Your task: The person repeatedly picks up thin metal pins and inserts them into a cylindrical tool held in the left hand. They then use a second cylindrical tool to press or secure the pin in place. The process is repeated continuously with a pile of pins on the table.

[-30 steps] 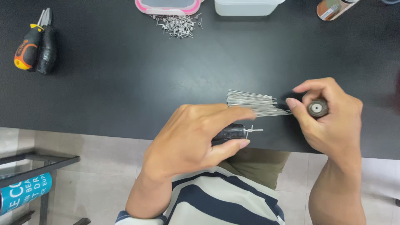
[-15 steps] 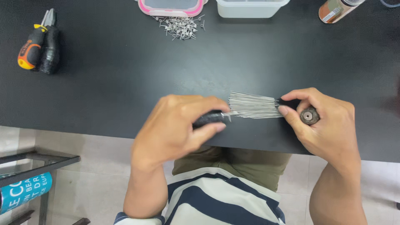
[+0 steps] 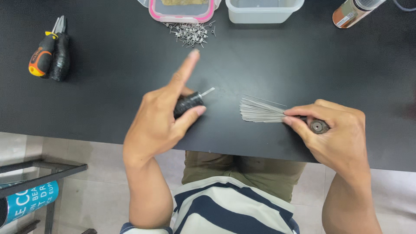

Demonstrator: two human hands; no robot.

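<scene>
Head view, catalogued from the centre outward: a fanned bundle of thin grey wires (image 3: 260, 112) is held low over the near part of the black table (image 3: 108, 99), right of centre, its base pinched between thumb and fingers of the right hand (image 3: 333, 134), beside a dark round cap (image 3: 319, 126) gripped in the same hand. Well apart to the left, a black cylindrical tool (image 3: 187, 104) with a short metal tip is clasped by the left hand (image 3: 160, 121); thumb and lower fingers are closed on it while the index finger is stretched straight toward the far side. At the far edge are listed a small heap of bent wire pieces (image 3: 190, 34), a pink-rimmed container (image 3: 182, 11), a clear tub (image 3: 262, 11) and an orange bottle (image 3: 351, 12). Far left lie orange-handled pliers (image 3: 43, 54) touching a black tool (image 3: 60, 56).
</scene>
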